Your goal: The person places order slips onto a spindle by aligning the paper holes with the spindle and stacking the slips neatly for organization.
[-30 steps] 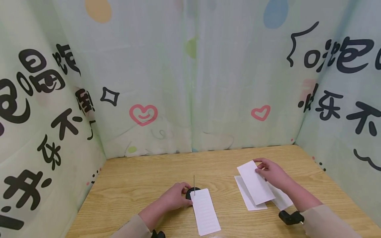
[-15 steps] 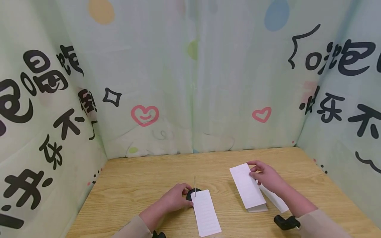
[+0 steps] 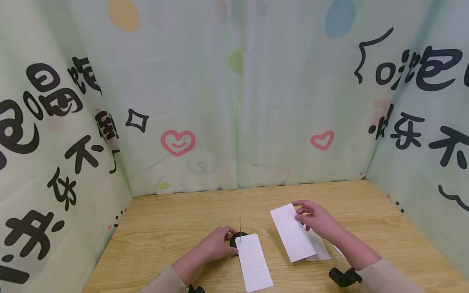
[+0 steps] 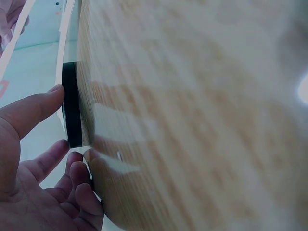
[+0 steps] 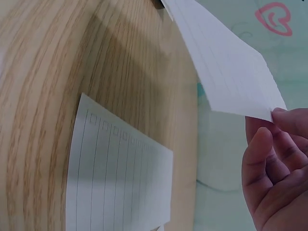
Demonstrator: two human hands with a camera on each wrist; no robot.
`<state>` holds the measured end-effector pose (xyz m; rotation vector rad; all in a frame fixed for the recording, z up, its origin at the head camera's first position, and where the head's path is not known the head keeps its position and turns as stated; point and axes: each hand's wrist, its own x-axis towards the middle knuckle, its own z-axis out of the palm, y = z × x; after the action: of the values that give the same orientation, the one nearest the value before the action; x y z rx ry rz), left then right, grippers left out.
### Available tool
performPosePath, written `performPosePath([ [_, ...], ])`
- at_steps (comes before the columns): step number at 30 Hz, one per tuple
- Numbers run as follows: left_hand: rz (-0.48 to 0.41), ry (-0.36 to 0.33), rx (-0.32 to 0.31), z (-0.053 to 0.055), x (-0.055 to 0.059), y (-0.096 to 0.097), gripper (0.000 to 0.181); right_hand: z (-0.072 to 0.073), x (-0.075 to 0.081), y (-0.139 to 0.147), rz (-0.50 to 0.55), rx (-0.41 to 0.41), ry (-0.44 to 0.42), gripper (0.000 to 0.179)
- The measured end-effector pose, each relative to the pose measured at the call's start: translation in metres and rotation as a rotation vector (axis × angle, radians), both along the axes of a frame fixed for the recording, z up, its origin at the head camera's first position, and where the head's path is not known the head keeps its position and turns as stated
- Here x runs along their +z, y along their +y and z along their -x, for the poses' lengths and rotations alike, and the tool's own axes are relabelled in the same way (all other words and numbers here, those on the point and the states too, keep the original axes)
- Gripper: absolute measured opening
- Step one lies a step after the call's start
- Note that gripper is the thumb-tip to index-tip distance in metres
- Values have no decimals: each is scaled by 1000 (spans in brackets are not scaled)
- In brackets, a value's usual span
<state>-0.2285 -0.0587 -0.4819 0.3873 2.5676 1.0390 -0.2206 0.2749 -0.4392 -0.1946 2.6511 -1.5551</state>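
My left hand (image 3: pixel 217 244) grips the edge of the round black base of a bill spike (image 3: pixel 233 241), thumb on one side and fingertip on the other. The base shows edge-on as a dark disc (image 4: pixel 71 106) in the left wrist view. From it rises a thin metal needle (image 3: pixel 240 226), which passes through the top end of a lined paper slip (image 3: pixel 254 264). My right hand (image 3: pixel 318 219) pinches a second white slip (image 3: pixel 292 232) by its upper corner, thumb against fingers. That slip hangs tilted over the table, right of the spike.
Beneath the raised slip another paper slip (image 5: pixel 120 168), printed with lines and small boxes, lies on the wooden table (image 3: pixel 176 219). A further slip (image 3: pixel 339 251) is mostly hidden by the right forearm. Patterned curtains (image 3: pixel 205 101) enclose the table at the back and both sides.
My right hand has carried its slip leftward towards the spike, uncovering more of the slip beneath. The left hand stays on the base.
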Motion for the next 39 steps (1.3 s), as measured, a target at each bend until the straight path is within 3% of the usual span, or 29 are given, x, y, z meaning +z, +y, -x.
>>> performPosePath([
  [15,-13,11,-16,2,-1,-2,49,-5,15,-27,69,52,12,43],
  [29,-2,7,-11,2,-1,0,49,-9,15,-55,178,94,24,46],
  [39,14,48,-48,1,-2,0,51,-9,14,-72,197,115,19,43],
])
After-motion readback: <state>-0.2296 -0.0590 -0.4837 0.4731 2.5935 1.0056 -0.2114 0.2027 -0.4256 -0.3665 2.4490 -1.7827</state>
